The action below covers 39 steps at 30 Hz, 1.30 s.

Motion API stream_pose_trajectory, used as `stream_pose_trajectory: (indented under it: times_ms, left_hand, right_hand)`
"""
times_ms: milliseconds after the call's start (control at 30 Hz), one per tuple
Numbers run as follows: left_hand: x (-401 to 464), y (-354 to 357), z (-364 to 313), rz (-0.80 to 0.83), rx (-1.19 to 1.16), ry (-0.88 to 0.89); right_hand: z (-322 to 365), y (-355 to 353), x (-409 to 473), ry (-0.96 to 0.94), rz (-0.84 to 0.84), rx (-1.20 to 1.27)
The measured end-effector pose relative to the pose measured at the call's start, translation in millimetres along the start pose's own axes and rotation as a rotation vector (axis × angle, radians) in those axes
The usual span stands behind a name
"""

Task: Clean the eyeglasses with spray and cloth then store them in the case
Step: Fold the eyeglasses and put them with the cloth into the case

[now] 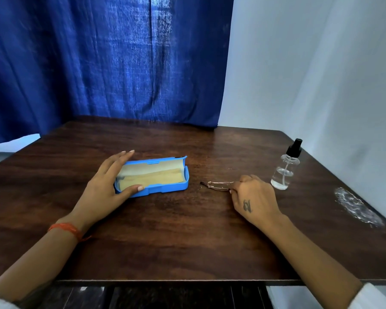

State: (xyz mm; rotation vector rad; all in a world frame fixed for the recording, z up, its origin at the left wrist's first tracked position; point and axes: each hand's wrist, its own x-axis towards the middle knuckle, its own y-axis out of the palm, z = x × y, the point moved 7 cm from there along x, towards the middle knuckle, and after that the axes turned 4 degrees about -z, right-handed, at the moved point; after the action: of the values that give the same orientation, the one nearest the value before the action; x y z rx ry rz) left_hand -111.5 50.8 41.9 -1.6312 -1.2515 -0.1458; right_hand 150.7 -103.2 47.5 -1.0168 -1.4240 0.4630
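Note:
A blue eyeglass case point(163, 189) lies open at the table's middle, its lid tipped back, with a pale yellow cloth point(153, 178) folded inside. My left hand point(108, 186) wraps around the case's left end, thumb on the front wall and fingers behind the lid. Thin-framed folded eyeglasses point(218, 185) rest on the wood to the right of the case. My right hand point(254, 198) pinches their right end with its fingertips. A clear spray bottle point(284, 172) with a black nozzle stands upright just beyond my right hand.
The dark wooden table point(176, 237) has a whitish worn patch point(357, 207) near its right edge. A blue curtain point(109, 59) hangs behind the table, and a white wall point(321, 74) runs along the right.

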Motion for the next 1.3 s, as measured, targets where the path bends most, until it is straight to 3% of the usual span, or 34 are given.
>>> stream_pose_trajectory:
  times_ms: [467,700,900,1100,1300]
  left_hand:
    - [-0.9,-0.9,0.3,0.003,-0.008,-0.019]
    - [-1.9,0.5,-0.8,0.026,-0.047,-0.036]
    - [-2.3,-0.3,-3.3,0.056,-0.077,-0.039]
    - [-1.1,0.6,-2.5,0.05,-0.082,-0.021]
    - [-0.9,1.0,-1.1,0.055,-0.083,-0.025]
  right_hand:
    - [11.4,-5.0,6.8,-0.3,-0.084,-0.139]
    - [25.7,-35.8,9.3,-0.306,-0.315,-0.052]
    - [96.8,-59.2,15.3,-0.516,-0.546,0.058]
    - [141.5,-31.4,32.1,-0.638,-0.528,0.08]
    - [159.7,-15.5,43.3,-0.601,-0.422,0.109]
